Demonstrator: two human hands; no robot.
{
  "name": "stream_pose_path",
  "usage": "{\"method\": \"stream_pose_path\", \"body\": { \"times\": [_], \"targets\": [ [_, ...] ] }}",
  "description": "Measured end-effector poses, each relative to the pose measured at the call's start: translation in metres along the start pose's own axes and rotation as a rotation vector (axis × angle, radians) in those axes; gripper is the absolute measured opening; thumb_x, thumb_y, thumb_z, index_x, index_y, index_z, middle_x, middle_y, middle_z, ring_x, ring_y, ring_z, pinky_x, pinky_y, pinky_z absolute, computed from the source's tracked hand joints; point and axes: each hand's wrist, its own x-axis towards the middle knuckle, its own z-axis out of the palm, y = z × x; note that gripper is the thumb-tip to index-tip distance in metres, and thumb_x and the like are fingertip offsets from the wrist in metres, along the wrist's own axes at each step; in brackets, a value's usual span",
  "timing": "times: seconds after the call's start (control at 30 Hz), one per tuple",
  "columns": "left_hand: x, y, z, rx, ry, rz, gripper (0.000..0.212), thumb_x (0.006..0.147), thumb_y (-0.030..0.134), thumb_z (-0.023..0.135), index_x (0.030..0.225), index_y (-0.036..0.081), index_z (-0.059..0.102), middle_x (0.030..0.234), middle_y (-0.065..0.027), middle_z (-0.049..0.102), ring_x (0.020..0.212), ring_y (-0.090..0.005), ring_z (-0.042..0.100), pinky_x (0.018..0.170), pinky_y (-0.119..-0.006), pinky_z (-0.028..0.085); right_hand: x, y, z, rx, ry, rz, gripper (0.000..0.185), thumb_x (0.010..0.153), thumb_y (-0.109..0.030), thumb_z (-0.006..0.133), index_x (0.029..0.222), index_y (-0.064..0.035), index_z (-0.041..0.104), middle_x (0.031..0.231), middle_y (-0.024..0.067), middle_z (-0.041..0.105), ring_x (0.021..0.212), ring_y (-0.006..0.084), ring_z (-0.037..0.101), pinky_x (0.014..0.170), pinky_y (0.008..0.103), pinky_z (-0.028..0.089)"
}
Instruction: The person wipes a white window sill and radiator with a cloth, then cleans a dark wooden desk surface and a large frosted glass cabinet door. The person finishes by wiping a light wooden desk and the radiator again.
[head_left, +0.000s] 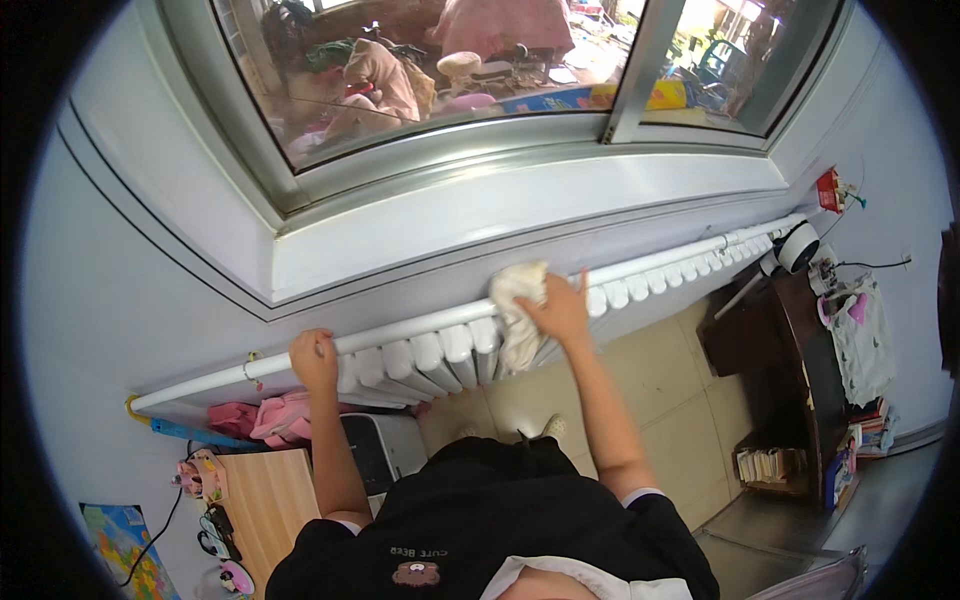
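My left hand (315, 360) is closed around the white pipe (420, 322) that runs along the top of a white radiator (427, 352). Farther right, my right hand (559, 307) presses a cream cloth (517, 315) against the same pipe. The cloth drapes over the pipe and hangs down the front of the radiator fins, hiding some of them. Left of my left hand, a thin band with a small charm (253, 367) is looped round the pipe.
Above the radiator is a white sill (525, 195) below a sliding window. A wooden desk (262, 487), a pink bag (281, 420) and a white-and-black appliance (382, 450) stand at left. To the right are a dark desk (802, 360) and a white fan (796, 246).
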Motion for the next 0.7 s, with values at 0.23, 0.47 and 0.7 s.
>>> {"method": "stream_pose_path", "body": {
  "times": [0.23, 0.47, 0.7],
  "targets": [
    [-0.018, 0.166, 0.077, -0.235, -0.459, 0.381, 0.019, 0.08, 0.011, 0.062, 0.098, 0.007, 0.065, 0.102, -0.011, 0.065, 0.098, -0.0313, 0.06, 0.085, -0.041, 0.048, 0.013, 0.065, -0.052, -0.111, -0.011, 0.071, 0.06, 0.079, -0.055, 0.061, 0.099, 0.0026, 0.063, 0.097, 0.0199, 0.065, 0.096, 0.0344, 0.06, 0.112, 0.0555, 0.015],
    [0.005, 0.26, 0.146, -0.003, -0.789, 0.121, 0.04, 0.096, 0.04, 0.045, 0.098, 0.002, 0.06, 0.092, -0.02, 0.066, 0.087, -0.04, 0.061, 0.077, -0.047, 0.047, -0.009, 0.021, -0.028, 0.095, 0.11, -0.192, 0.062, 0.073, -0.05, 0.069, 0.108, 0.0009, 0.06, 0.107, 0.0145, 0.061, 0.106, 0.0285, 0.055, 0.109, 0.0547, 0.025],
    [-0.012, 0.251, 0.182, 0.099, -0.599, 0.082, 0.045, 0.097, 0.041, 0.039, 0.08, 0.008, 0.064, 0.079, -0.0186, 0.066, 0.076, -0.0382, 0.062, 0.069, -0.048, 0.047, 0.009, 0.134, -0.071, -0.025, 0.167, -0.045, 0.061, 0.077, -0.058, 0.063, 0.1, -0.0013, 0.065, 0.1, 0.0131, 0.065, 0.099, 0.0285, 0.06, 0.111, 0.0579, 0.016]
  ]
}}
